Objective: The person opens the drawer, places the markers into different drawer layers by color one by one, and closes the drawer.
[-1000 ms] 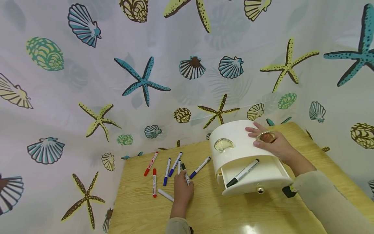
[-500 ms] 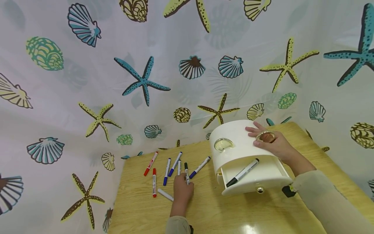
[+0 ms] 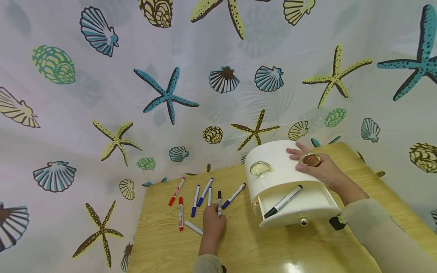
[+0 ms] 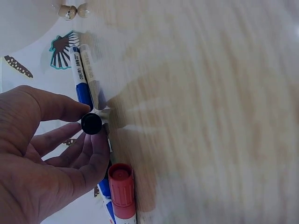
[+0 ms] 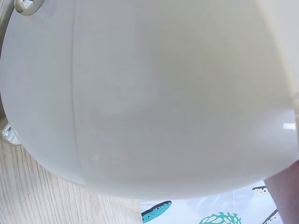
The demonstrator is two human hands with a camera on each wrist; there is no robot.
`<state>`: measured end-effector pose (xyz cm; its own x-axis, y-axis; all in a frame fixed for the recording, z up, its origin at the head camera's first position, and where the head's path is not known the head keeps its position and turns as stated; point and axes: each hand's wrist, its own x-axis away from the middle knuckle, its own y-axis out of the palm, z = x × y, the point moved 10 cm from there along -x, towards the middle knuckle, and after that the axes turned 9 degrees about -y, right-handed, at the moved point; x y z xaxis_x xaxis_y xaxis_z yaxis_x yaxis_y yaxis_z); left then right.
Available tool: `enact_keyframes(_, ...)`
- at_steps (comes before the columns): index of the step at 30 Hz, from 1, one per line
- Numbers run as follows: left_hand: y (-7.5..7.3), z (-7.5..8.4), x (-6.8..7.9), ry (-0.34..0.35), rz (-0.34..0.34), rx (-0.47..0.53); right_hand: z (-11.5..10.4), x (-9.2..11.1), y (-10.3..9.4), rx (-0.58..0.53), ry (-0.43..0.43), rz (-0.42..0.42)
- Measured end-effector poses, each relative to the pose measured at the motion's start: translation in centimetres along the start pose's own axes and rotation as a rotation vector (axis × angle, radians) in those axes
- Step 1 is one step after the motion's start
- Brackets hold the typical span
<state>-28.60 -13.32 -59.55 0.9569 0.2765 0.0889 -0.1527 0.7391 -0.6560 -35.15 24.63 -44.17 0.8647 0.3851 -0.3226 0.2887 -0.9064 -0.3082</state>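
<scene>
My left hand [image 3: 214, 223] is low over the wooden table [image 3: 164, 250], pinching a black-capped marker [image 3: 219, 203] between thumb and fingertips. In the left wrist view the marker's black end [image 4: 91, 123] faces the camera. Just left of it lies another white marker [image 3: 209, 196], partly covered by the hand. My right hand [image 3: 321, 167] rests on the curved top of a white drawer box [image 3: 278, 157], fingers spread, by a gold-rimmed oval. Below, the box's drawer [image 3: 317, 197] is pulled out, with a black-capped marker [image 3: 283, 201] lying across it.
Blue-capped markers [image 3: 233, 195] and red-capped markers [image 3: 181, 214] lie scattered around the left hand. A white-ended marker [image 3: 194, 227] is close beside its wrist. A round gold knob [image 3: 303, 221] juts from the drawer front. Behind the table hangs a seashell-patterned curtain [image 3: 191, 110].
The black-capped marker in my left hand has turned from slanted to nearly straight, its far end swinging right. My right hand and the drawer box have stayed put.
</scene>
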Motion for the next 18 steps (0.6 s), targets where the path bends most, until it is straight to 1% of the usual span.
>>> enact_keyframes(3, 0.1, -0.1, 0.2, -0.004, -0.006, 0.009, 0.1, 0.0, 0.0, -0.001, -0.003, 0.001)
enact_keyframes(5, 0.0, 0.0, 0.3, 0.007, -0.001, 0.015, 0.0, 0.0, 0.1, 0.003, -0.004, 0.001)
enact_keyframes(7, 0.0, -0.1, 0.5, -0.008, -0.004, 0.027, 0.1, 0.0, 0.1, 0.007, 0.0, 0.0)
enact_keyframes(9, -0.1, 0.0, 0.6, -0.006, 0.003, 0.036, 0.1, 0.0, 0.2, 0.003, 0.003, -0.002)
enact_keyframes(13, -0.6, 0.7, 0.9, 0.033, 0.021, 0.056, -0.1, 0.0, 0.2, -0.004, 0.0, -0.002)
enact_keyframes(18, -1.6, 2.4, 1.6, 0.094, 0.041, 0.098, -0.3, 0.0, 0.1, 0.002, -0.013, 0.003)
